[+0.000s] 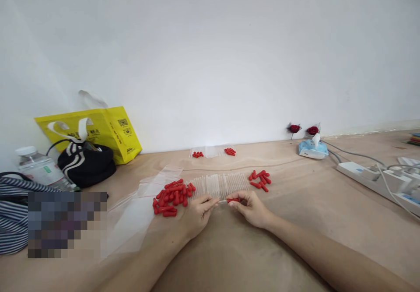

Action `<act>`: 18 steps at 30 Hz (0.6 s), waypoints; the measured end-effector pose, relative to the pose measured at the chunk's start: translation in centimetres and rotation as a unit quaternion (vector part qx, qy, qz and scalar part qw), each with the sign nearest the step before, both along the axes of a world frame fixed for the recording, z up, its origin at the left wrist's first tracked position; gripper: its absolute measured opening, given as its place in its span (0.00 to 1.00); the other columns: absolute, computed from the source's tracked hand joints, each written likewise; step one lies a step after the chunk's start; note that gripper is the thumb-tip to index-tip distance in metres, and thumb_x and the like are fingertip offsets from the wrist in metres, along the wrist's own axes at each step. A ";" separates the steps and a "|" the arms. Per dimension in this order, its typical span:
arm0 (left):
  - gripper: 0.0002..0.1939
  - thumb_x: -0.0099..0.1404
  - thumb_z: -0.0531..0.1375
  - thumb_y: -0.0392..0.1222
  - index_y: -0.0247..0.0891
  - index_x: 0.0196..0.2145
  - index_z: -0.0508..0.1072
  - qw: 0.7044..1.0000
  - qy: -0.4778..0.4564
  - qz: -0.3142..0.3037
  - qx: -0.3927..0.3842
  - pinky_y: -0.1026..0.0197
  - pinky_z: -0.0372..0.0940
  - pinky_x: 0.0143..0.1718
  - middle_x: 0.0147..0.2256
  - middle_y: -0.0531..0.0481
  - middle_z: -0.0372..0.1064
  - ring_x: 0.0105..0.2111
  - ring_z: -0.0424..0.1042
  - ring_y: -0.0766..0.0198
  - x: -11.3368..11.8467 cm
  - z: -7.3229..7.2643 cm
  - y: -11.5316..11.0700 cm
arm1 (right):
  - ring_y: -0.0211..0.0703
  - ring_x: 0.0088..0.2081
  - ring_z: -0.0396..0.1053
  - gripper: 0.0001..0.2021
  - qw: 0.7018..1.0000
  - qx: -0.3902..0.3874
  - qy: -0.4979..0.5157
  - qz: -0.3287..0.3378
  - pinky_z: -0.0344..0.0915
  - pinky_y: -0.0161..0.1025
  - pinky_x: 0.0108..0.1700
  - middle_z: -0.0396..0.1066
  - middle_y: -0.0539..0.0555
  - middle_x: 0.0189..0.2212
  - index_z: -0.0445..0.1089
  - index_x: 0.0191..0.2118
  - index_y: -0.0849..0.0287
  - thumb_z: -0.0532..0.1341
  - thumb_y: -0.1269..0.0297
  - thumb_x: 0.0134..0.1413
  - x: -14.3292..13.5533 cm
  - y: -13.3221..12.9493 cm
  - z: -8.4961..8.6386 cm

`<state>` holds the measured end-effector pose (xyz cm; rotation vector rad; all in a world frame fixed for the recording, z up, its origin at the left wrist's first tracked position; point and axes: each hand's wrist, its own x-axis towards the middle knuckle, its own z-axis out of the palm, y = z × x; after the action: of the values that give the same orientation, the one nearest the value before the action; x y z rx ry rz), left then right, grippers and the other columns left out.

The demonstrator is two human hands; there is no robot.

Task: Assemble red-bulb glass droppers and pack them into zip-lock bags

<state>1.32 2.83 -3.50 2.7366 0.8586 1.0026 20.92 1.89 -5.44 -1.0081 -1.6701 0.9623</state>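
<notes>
My left hand pinches one end of a thin clear tube. At the tube's other end, my right hand grips a red rubber bulb. Just beyond both hands lies a row of clear tubes, side by side on the wooden table. A large pile of red bulbs is left of the row, close to my left hand. Several more red bulbs are scattered at the row's right end.
Clear plastic bags lie at the left. Farther left are a yellow bag, a black bag and a bottle. A small bagged set rests near the wall. Blue tissues and a power strip are at right.
</notes>
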 end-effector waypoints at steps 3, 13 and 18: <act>0.14 0.64 0.47 0.34 0.35 0.40 0.71 1.000 0.008 -0.002 -0.001 0.67 0.63 0.28 0.28 0.48 0.67 0.27 0.67 0.67 0.0 -0.1 0.0 | 0.41 0.30 0.67 0.09 0.999 0.034 -0.025 0.003 0.63 0.38 0.33 0.73 0.53 0.28 0.72 0.32 0.59 0.58 0.61 0.48 0.2 -0.1 0.0; 0.13 0.65 0.47 0.34 0.35 0.40 0.71 0.999 0.018 0.017 0.045 0.66 0.64 0.30 0.29 0.48 0.68 0.29 0.67 0.66 0.1 -0.4 -0.3 | 0.40 0.33 0.68 0.10 0.975 0.168 -0.147 0.014 0.60 0.39 0.38 0.73 0.54 0.31 0.71 0.37 0.57 0.54 0.65 0.53 0.3 -0.3 0.7; 0.14 0.66 0.45 0.35 0.34 0.39 0.70 0.988 0.053 0.049 0.133 0.64 0.64 0.29 0.29 0.47 0.69 0.28 0.67 0.64 0.4 -0.7 -0.3 | 0.40 0.31 0.65 0.07 0.932 0.251 -0.259 -0.038 0.52 0.42 0.39 0.72 0.52 0.28 0.71 0.34 0.56 0.57 0.63 0.51 0.9 -0.1 0.7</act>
<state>1.73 2.49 -4.19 3.0208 0.9483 1.0685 21.82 1.80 -4.69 -1.0059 -2.1424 0.1813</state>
